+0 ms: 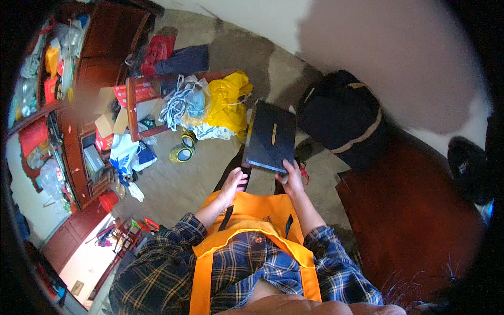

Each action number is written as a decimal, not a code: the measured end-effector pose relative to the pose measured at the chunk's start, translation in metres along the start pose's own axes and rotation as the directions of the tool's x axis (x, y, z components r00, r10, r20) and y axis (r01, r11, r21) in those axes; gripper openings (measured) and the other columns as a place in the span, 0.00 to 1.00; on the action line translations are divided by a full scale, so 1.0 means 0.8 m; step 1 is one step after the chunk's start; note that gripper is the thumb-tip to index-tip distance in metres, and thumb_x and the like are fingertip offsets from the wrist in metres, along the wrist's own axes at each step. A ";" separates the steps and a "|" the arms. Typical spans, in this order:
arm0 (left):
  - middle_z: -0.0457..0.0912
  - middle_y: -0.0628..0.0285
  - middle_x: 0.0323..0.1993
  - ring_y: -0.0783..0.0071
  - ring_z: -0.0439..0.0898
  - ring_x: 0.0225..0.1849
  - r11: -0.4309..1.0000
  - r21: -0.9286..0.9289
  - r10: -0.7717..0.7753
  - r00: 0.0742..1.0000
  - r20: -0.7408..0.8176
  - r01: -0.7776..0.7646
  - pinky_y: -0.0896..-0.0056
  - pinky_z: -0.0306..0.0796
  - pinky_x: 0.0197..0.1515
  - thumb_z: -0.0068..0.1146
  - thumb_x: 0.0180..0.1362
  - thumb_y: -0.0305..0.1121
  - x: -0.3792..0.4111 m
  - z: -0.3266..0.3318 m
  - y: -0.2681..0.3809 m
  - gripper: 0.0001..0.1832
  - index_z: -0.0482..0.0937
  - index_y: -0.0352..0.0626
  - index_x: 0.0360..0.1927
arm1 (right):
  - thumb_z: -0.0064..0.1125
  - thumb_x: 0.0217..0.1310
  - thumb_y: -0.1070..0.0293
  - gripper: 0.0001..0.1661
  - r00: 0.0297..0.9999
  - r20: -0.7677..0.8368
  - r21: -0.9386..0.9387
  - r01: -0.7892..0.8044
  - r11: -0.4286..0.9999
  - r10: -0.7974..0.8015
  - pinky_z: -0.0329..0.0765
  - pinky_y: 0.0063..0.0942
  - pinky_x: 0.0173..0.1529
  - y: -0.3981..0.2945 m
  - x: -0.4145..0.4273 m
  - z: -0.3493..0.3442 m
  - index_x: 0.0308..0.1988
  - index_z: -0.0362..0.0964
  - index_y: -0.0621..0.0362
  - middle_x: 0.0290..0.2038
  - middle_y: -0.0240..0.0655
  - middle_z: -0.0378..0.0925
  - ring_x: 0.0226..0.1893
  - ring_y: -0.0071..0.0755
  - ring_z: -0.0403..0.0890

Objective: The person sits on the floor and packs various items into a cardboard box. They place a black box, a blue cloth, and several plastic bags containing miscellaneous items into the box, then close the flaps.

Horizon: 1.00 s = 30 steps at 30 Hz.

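A flat black book or box (271,136) with a small gold-coloured strip on its cover is held out in front of me. My right hand (292,177) grips its near right corner, thumb on top. My left hand (233,186) is by the near left corner with fingers apart and holds nothing; contact with the corner cannot be made out. An orange apron (256,208) covers my front, below both hands.
Beyond the book, a wooden frame (134,110) stands near yellow bags (228,102). Rolls of tape (182,152) lie on the concrete floor (169,189). To the right are a dark fabric-covered object (342,118) and a reddish-brown wooden surface (409,220). A filled cabinet (106,51) stands left.
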State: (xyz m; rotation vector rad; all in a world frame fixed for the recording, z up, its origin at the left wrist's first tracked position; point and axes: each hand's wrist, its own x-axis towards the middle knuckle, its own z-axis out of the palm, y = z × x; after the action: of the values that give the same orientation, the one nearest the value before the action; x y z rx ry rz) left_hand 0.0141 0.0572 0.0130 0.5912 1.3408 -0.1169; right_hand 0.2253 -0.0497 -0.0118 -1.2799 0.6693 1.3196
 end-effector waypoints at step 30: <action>0.76 0.58 0.34 0.60 0.72 0.43 0.299 0.916 0.385 0.912 0.139 -0.266 0.56 0.61 0.45 0.53 0.52 0.37 0.074 -0.091 -0.100 0.09 0.74 0.43 0.33 | 0.71 0.48 0.61 0.48 0.699 0.394 -0.617 0.682 0.392 -0.597 0.66 0.37 0.60 -0.014 0.335 0.277 0.63 0.53 0.62 0.57 0.45 0.66 0.59 0.43 0.66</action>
State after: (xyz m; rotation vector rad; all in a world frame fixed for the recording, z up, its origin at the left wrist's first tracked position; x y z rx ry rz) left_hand -0.0675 0.0382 -0.0769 1.8913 1.1188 -0.5458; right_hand 0.2284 0.2422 -0.2006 -1.8329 -0.5451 0.9584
